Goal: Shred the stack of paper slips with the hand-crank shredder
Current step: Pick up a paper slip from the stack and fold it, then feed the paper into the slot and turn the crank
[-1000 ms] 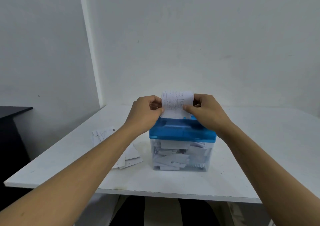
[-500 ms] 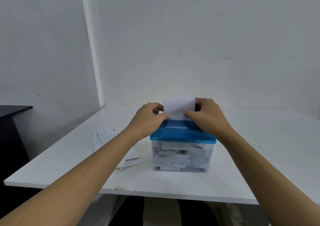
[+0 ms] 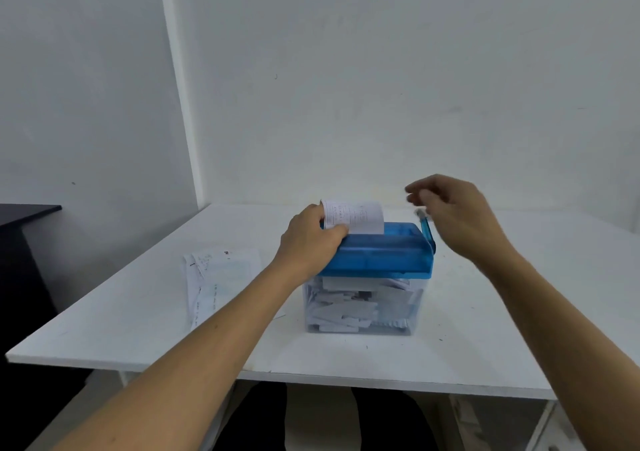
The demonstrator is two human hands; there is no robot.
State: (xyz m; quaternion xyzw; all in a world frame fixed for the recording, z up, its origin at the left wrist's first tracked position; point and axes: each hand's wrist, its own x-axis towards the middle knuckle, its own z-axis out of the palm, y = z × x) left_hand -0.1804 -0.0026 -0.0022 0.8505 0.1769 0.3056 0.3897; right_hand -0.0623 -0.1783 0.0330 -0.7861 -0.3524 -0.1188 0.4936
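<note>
The hand-crank shredder (image 3: 381, 253) has a blue lid over a clear bin (image 3: 363, 307) full of white shreds. It stands mid-table. A printed paper slip (image 3: 356, 218) stands upright in the lid's slot. My left hand (image 3: 311, 239) pinches the slip's left edge and rests on the lid. My right hand (image 3: 453, 215) hovers in the air just right of the slip, fingers loosely curled and blurred, holding nothing. The blue crank handle (image 3: 426, 230) sticks up at the lid's right end, just below and left of that hand. The stack of slips (image 3: 218, 277) lies left of the shredder.
The white table (image 3: 502, 346) stands against a white wall, its front edge close to me. A dark piece of furniture (image 3: 24, 242) stands off the table's left side. My legs show under the table's front edge.
My right hand has let go of the slip and moved up and to the right, uncovering the crank. The slip sits lower in the slot. My left hand still pinches it.
</note>
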